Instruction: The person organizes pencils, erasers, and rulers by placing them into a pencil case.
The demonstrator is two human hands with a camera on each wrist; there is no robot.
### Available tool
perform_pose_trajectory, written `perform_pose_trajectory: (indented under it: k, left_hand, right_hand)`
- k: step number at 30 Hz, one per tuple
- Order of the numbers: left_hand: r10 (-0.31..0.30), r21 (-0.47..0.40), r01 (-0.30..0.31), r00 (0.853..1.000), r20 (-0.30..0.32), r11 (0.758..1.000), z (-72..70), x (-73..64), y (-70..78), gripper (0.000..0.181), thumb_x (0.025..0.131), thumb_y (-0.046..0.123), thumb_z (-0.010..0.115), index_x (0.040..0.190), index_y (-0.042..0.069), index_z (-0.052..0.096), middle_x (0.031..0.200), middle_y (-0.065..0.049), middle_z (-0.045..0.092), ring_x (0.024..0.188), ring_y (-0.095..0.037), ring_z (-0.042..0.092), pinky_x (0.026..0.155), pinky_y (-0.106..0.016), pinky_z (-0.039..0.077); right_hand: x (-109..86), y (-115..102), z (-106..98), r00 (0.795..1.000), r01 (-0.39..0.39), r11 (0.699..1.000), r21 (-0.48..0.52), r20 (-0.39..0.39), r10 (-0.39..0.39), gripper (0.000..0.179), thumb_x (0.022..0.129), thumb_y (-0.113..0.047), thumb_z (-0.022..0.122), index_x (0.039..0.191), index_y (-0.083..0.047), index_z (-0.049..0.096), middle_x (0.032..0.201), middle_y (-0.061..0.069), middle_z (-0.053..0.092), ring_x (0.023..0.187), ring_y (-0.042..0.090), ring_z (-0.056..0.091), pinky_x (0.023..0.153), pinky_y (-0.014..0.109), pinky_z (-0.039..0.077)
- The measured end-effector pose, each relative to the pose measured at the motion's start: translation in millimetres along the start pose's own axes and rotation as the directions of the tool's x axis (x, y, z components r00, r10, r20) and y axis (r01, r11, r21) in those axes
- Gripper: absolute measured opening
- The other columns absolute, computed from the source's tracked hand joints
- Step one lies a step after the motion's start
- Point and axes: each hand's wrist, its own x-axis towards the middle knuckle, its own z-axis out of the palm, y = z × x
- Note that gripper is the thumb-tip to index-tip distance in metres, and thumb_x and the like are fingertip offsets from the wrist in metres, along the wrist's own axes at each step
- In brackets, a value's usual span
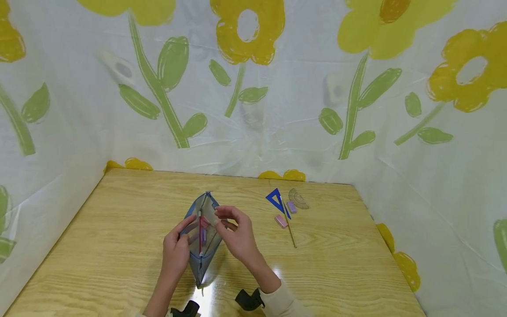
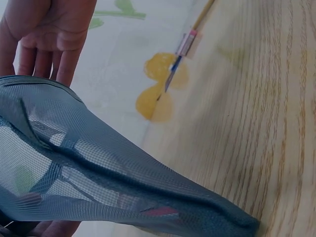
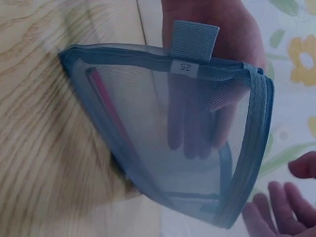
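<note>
A blue-grey mesh zip pouch (image 1: 198, 263) is spread wide at the top. My left hand (image 1: 176, 253) holds it by the left side; through the mesh, its fingers (image 3: 200, 128) show in the right wrist view. Whether they lie inside or behind the wall, I cannot tell. My right hand (image 1: 239, 233) is beside the pouch's right rim, fingers bent and apart, with nothing seen between them; in the right wrist view, its fingers (image 3: 279, 207) appear near the edge. Inside the pouch are a red pencil (image 1: 200, 240), a purple block (image 1: 203, 236) and a pink piece (image 1: 204, 221).
Right of the pouch, a blue set square (image 1: 273, 193), a clear protractor (image 1: 299, 200), a purple eraser (image 1: 292, 207), a pink eraser (image 1: 281, 221) and a gold pencil (image 1: 291, 231) lie on the wooden table (image 1: 119, 229). Flowered cloth (image 1: 285, 110) hangs around the table.
</note>
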Motion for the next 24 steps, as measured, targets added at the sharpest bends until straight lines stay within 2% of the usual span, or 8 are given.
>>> perform_pose_trajectory:
  k: [3,7,10,15,24]
  left_hand:
    - [-0.002,0.004,0.001,1.0,0.004,1.0,-1.1,-0.2,-0.9,0.054,0.095,-0.009,0.028,0.143,-0.006,0.053,0.141,-0.027,0.057,0.127,-0.036,0.057,0.101,-0.035,0.056]
    - [0.002,0.018,-0.002,1.0,0.003,1.0,-2.1,-0.4,-1.9,0.053,0.096,-0.008,0.028,0.142,-0.007,0.054,0.142,-0.026,0.057,0.126,-0.038,0.058,0.099,-0.032,0.057]
    - [-0.002,0.033,0.002,1.0,0.004,0.999,-2.9,-0.3,-1.9,0.052,0.096,-0.007,0.028,0.142,-0.006,0.054,0.143,-0.024,0.056,0.127,-0.039,0.058,0.1,-0.035,0.056]
    - [-0.011,0.039,0.01,1.0,0.012,0.999,-4.3,-0.3,-1.7,0.053,0.097,-0.007,0.028,0.143,-0.005,0.053,0.145,-0.022,0.055,0.128,-0.039,0.058,0.103,-0.043,0.052]
    - [-0.019,0.021,0.018,0.999,0.028,1.0,-4.4,-1.1,0.1,0.053,0.097,-0.007,0.027,0.144,-0.006,0.051,0.146,-0.024,0.053,0.129,-0.041,0.056,0.104,-0.042,0.053]
  right_hand:
    - [-2.2,2,-2,1.0,0.026,0.999,0.025,0.007,-0.026,0.031,0.095,-0.004,0.066,0.125,0.004,0.065,0.122,0.02,0.067,0.115,0.033,0.063,0.098,0.026,0.056]
    - [-5.9,6,-6,0.999,0.052,0.998,0.032,0.007,-0.052,0.032,0.095,-0.004,0.067,0.126,0.007,0.063,0.122,0.022,0.066,0.117,0.036,0.063,0.099,0.026,0.056]
    - [-8.5,9,-11,0.998,0.064,0.998,0.026,0.004,-0.064,0.033,0.096,-0.003,0.066,0.126,0.007,0.063,0.122,0.024,0.066,0.117,0.037,0.063,0.1,0.028,0.056]
    - [-11.2,17,-22,0.999,0.044,0.999,0.01,-0.025,-0.044,0.03,0.095,0.0,0.066,0.124,0.001,0.066,0.12,0.023,0.067,0.115,0.043,0.062,0.1,0.029,0.056]
    - [-11.8,32,-51,0.998,0.001,1.0,-0.03,-0.06,-0.002,0.029,0.094,0.0,0.066,0.123,-0.001,0.068,0.118,0.025,0.068,0.112,0.047,0.06,0.095,0.029,0.057]
